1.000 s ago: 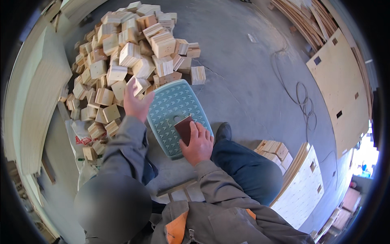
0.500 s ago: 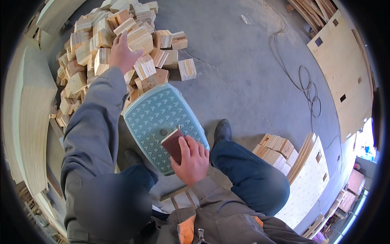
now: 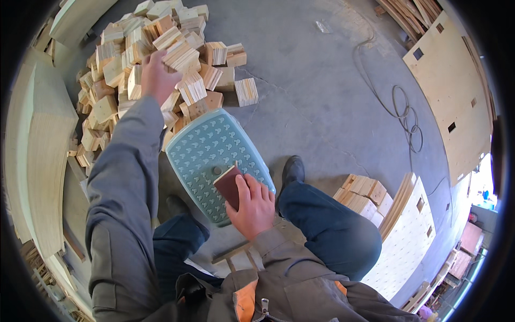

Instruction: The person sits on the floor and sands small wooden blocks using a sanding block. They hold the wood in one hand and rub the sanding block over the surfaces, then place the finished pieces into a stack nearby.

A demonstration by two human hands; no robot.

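Observation:
My left hand [image 3: 159, 79] reaches into a heap of pale layered wood blocks [image 3: 113, 70]. Its fingers and thumb are closed around the near left corner of one wooden block [image 3: 183, 57] on top of the heap; the fingertips are partly hidden. In my right hand [image 3: 252, 206] is a flat, dark red-brown block [image 3: 228, 186] with a pale edge, resting on a blue-green plastic stool [image 3: 206, 140]. The stool's top has a raised pattern and a hole in the middle, and it stands between my legs.
Stacked plywood sheets [image 3: 45, 145] line the left side. To the right, more wood blocks [image 3: 365, 194] sit beside upright plywood panels [image 3: 410, 236]. A thin cable [image 3: 397, 110] lies coiled on the grey floor [image 3: 316, 96], near a large panel with square holes [image 3: 453, 99].
My left hand has drawn slightly nearer and its fingers have closed on a block, which has shifted a little toward me. My right hand keeps its place on the stool.

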